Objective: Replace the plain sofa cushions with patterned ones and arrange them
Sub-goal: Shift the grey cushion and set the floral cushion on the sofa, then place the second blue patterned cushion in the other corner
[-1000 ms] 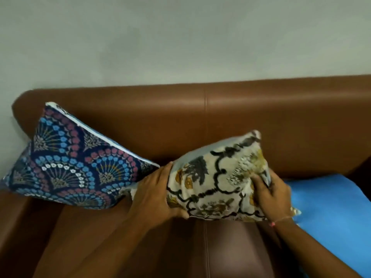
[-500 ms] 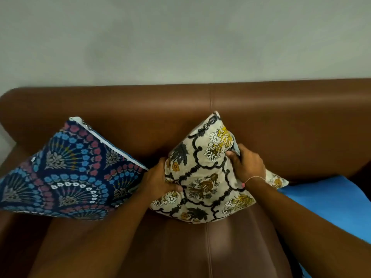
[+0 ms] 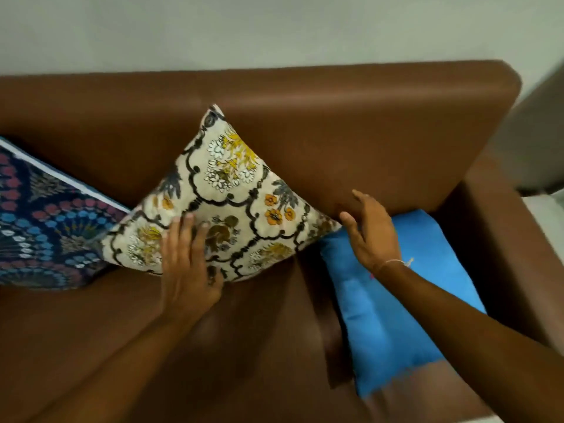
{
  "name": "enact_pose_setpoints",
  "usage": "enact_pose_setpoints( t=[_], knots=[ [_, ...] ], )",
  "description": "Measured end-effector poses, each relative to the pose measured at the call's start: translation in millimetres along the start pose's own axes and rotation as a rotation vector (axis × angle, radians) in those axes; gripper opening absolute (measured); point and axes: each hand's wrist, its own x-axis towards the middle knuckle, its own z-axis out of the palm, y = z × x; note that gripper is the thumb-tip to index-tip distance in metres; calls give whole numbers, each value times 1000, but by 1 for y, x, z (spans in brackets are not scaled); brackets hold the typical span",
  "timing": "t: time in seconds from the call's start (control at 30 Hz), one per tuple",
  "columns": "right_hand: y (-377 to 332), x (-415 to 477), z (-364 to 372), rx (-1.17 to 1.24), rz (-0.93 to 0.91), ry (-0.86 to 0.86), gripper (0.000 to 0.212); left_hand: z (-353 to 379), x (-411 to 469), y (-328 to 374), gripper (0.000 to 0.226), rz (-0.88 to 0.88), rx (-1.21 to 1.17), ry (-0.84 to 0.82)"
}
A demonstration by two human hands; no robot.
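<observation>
A cream cushion with black scrollwork and yellow flowers (image 3: 232, 190) stands on one corner, leaning against the backrest of the brown sofa (image 3: 351, 123). My left hand (image 3: 187, 264) lies flat on its lower front face, fingers spread. My right hand (image 3: 370, 230) hovers open just past the cushion's right corner, touching nothing that I can see. A dark blue cushion with a fan pattern (image 3: 42, 221) leans at the left, partly cut off by the frame. A plain blue cushion (image 3: 406, 319) lies flat on the seat at the right, under my right forearm.
The sofa's right armrest (image 3: 500, 248) rises beside the blue cushion. A pale wall (image 3: 274, 29) runs behind the backrest. Bare brown seat (image 3: 232, 346) shows in front of the cream cushion.
The cream cushion has been turned up onto its corner against the backrest. My right hand has let go of it and moved off to the right; my left hand now rests flat on it.
</observation>
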Motion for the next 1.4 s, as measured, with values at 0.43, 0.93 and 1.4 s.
enact_pose_setpoints(
  t=[0.43,0.93,1.4],
  knots=[
    [227,-266,-51,-491,-8,-294,83,188,-16,190,111,568,194,-580],
    [206,-165,-98,15,83,-23,56,147,43,216,76,476,-7,-549],
    [191,118,-173,-64,5,10,71,86,203,241,39,139,-181,-325]
  ],
)
